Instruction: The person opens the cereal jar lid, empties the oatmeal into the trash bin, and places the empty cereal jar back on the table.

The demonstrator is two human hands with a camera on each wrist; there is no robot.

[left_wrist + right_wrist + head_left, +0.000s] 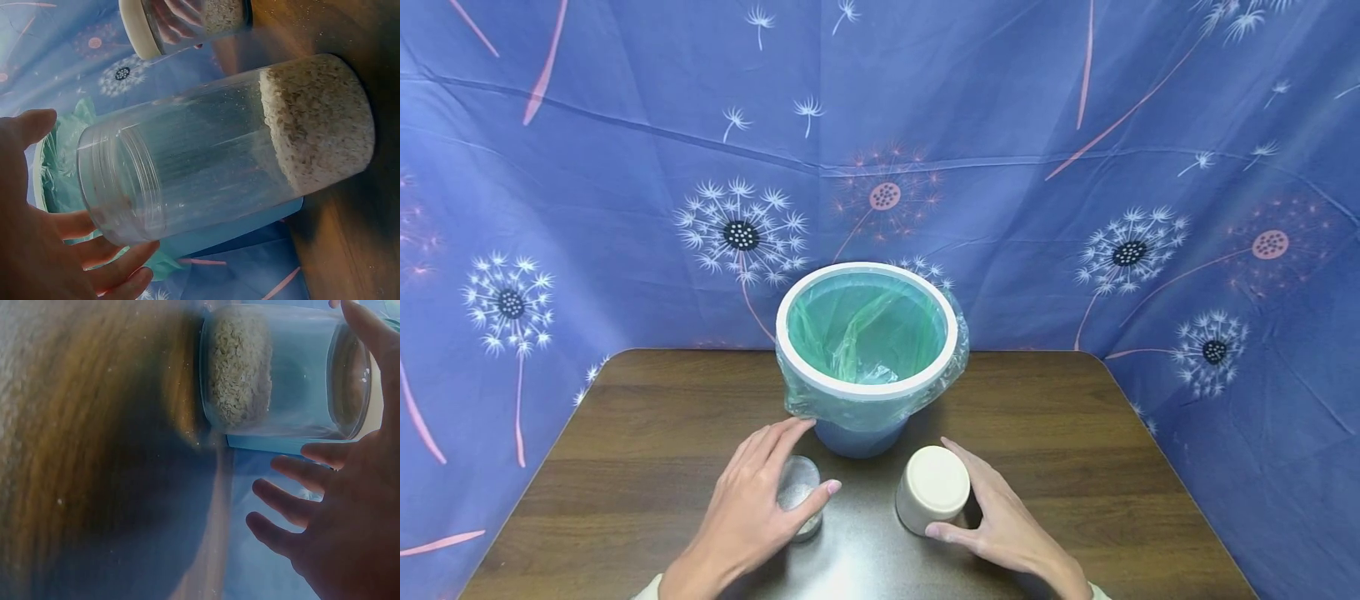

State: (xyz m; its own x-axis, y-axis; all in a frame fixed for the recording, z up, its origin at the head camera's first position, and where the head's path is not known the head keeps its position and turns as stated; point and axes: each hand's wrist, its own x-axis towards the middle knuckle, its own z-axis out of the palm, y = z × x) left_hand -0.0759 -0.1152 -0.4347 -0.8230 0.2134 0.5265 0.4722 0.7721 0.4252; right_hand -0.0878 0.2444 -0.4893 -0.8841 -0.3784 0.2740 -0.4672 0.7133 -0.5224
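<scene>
The left hand (752, 500) is cupped around the open jar (799, 497), thumb on the near right side of the jar and fingers arched over its far left side; in the left wrist view the fingers (106, 262) lie loosely spread beside the jar mouth, so whether they press the glass cannot be told. The open jar (219, 150) is clear, has no lid, stands upright on the table (625, 433), and holds a layer of pale grain (315, 122) at its bottom. The right hand (1000, 521) curves around the lidded jar (931, 490), thumb at the near side and fingers wrapped round the far right side; the right wrist view shows the fingers (294, 509) spread and close to the glass, contact not certain. The lidded jar carries a cream lid (936, 479), stands upright on the table just right of the open jar, apart from it, and also holds pale grain (240, 369) at its base. Directly behind both jars stands a round bin (868, 433) with a white rim (790, 333), lined with a green plastic bag (865, 333) folded over the rim; the left fingertips lie near the bag's lower edge. The table is dark wood grain; a blue cloth with dandelion print (737, 233) hangs behind and to both sides.
</scene>
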